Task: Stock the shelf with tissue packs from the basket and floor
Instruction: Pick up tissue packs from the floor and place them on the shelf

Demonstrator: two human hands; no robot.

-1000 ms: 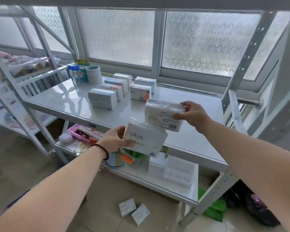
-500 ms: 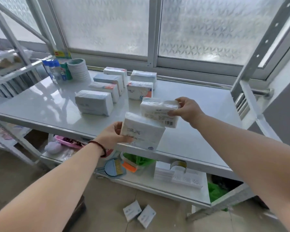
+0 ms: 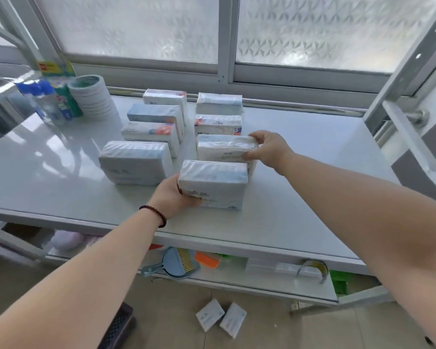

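- Your left hand [image 3: 173,197] is wrapped around the left end of the front tissue pack [image 3: 213,185], thumb on its near face, and the pack stands upright on the shelf top [image 3: 300,187].
- Your right hand [image 3: 268,148] pinches the right end of the second tissue pack [image 3: 224,148], fingers over its top and thumb beneath the corner; it sits just behind the one in your left, the two touching or nearly so (hard to call from here).
- Beyond your right hand, two more packs [image 3: 218,114] continue that column toward the window [image 3: 312,31].
- To the left of your left hand, a second column of four packs [image 3: 146,142] runs back, the nearest one just beside your knuckles.
- Further left and back stand a stack of tape rolls [image 3: 93,96] and some blue-capped bottles [image 3: 44,102].
- There's a dark bead bracelet [image 3: 154,215] on your left wrist.
- Below your arms, the lower shelf [image 3: 262,280] carries a blue dustpan and brush [image 3: 176,263] and an orange brush [image 3: 207,259].
- Down on the floor, under your right forearm, two small tissue packs [image 3: 220,318] lie side by side, and a dark basket corner [image 3: 118,326] peeks out beneath your left arm.
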